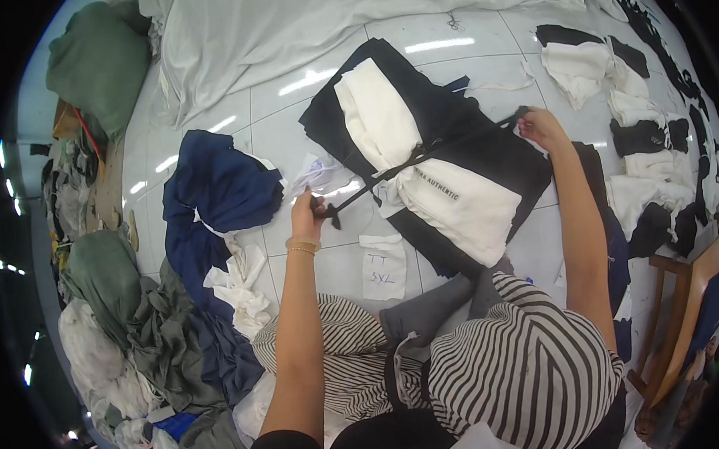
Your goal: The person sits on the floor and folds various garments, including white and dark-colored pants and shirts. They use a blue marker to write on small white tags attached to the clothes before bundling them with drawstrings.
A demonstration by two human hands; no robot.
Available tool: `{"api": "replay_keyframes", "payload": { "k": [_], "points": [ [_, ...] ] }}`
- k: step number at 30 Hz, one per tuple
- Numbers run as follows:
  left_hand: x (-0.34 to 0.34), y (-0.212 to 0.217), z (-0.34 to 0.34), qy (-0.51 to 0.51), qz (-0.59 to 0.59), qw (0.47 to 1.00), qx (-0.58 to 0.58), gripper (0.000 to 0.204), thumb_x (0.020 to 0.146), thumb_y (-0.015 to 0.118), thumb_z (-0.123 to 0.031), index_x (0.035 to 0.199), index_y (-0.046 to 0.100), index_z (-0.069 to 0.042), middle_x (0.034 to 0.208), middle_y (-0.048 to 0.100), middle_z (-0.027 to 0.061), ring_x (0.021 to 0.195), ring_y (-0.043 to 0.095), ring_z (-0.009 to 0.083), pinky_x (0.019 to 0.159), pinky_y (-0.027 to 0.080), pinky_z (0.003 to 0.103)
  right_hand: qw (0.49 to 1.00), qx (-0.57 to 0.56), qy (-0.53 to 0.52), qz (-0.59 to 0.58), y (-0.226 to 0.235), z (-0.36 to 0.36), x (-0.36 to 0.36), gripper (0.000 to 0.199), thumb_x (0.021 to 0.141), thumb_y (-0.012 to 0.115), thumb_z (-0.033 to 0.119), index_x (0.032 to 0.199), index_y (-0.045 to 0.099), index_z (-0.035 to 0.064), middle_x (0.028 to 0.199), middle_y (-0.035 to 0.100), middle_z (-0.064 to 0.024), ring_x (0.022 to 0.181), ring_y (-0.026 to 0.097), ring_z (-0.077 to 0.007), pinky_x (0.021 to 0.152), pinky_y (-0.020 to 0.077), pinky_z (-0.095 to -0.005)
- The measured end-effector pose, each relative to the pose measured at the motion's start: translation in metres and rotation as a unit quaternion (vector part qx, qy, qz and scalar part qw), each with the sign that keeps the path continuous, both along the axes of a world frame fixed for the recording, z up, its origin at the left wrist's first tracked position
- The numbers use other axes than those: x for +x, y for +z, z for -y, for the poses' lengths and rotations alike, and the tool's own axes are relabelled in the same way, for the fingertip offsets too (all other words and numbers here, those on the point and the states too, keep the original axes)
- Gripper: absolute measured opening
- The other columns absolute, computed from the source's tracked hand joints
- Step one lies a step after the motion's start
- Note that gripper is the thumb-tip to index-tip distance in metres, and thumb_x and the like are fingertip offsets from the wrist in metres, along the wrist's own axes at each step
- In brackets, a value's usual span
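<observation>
A stack of black and white cut fabric pieces (pixel 428 141) lies on the white tiled floor (pixel 289 91) in front of me. A thin dark fabric strip (pixel 421 158) runs taut across the stack. My left hand (pixel 307 211) grips its left end near the floor. My right hand (pixel 538 125) grips its right end at the stack's far right edge. A white paper label (pixel 384 263) with handwriting lies just below the stack. My striped trousers (pixel 510 362) fill the lower middle.
A navy fabric heap (pixel 214 199) lies left of my left hand, with white scraps (pixel 242 286) below it. Grey and green cloth piles (pixel 114 299) line the left. More black and white pieces (pixel 636 132) lie at right. A large pale sheet (pixel 303 26) spreads at the back. A wooden chair (pixel 692 298) stands lower right.
</observation>
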State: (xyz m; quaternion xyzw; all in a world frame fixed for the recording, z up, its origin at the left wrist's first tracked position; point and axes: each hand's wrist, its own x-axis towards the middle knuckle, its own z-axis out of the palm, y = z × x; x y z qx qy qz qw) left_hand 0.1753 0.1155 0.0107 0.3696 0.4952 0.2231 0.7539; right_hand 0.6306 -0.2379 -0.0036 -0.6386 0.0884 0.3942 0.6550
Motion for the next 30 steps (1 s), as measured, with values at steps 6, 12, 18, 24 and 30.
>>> {"api": "replay_keyframes", "payload": {
  "k": [6, 12, 18, 24, 30],
  "points": [
    [0.049, 0.069, 0.042, -0.109, -0.189, 0.772, 0.596, 0.033, 0.085, 0.068, -0.016, 0.111, 0.055, 0.001, 0.105, 0.061, 0.0143, 0.102, 0.057, 0.0291, 0.093, 0.042, 0.039, 0.684, -0.138, 0.13, 0.704, 0.09, -0.056, -0.07, 0.034, 0.077, 0.055, 0.001, 0.111, 0.058, 0.0041, 0.104, 0.06, -0.0163, 0.091, 0.06, -0.0298, 0.082, 0.0497, -0.0396],
    [0.108, 0.058, 0.097, -0.348, -0.233, 0.776, 0.472, 0.027, 0.084, 0.071, -0.016, 0.103, 0.059, -0.001, 0.091, 0.063, 0.0143, 0.084, 0.061, 0.03, 0.075, 0.047, 0.038, 0.515, -0.18, 0.412, 0.729, 0.079, -0.122, -0.183, 0.019, 0.077, 0.07, 0.022, 0.09, 0.062, 0.0101, 0.087, 0.064, -0.0058, 0.093, 0.06, -0.0208, 0.08, 0.0417, -0.0373],
    [0.1, 0.095, 0.088, -0.377, -0.233, 0.634, 0.634, 0.014, 0.089, 0.06, -0.017, 0.085, 0.066, -0.005, 0.084, 0.057, 0.0075, 0.08, 0.059, 0.0309, 0.068, 0.045, 0.041, 0.562, -0.09, 0.437, 0.696, 0.106, -0.125, -0.171, 0.008, 0.085, 0.056, 0.01, 0.086, 0.063, 0.0094, 0.076, 0.065, -0.0068, 0.077, 0.065, -0.0279, 0.071, 0.0494, -0.0391],
    [0.074, 0.105, 0.066, -0.386, -0.255, 0.549, 0.696, 0.013, 0.089, 0.054, -0.015, 0.085, 0.067, -0.013, 0.076, 0.063, 0.0039, 0.076, 0.06, 0.0254, 0.07, 0.038, 0.041, 0.592, -0.133, 0.416, 0.677, 0.12, -0.097, -0.15, 0.013, 0.082, 0.056, 0.011, 0.091, 0.065, 0.0124, 0.085, 0.07, -0.0086, 0.082, 0.068, -0.0298, 0.068, 0.0525, -0.0405],
    [0.042, 0.085, 0.067, -0.403, -0.24, 0.625, 0.624, 0.013, 0.084, 0.053, -0.008, 0.083, 0.065, -0.008, 0.075, 0.067, 0.0074, 0.073, 0.064, 0.0263, 0.069, 0.041, 0.039, 0.641, -0.174, 0.438, 0.606, 0.113, -0.073, -0.144, 0.011, 0.084, 0.056, 0.01, 0.089, 0.065, 0.0143, 0.081, 0.071, -0.0093, 0.077, 0.069, -0.0298, 0.063, 0.0515, -0.0413]
  ]
}}
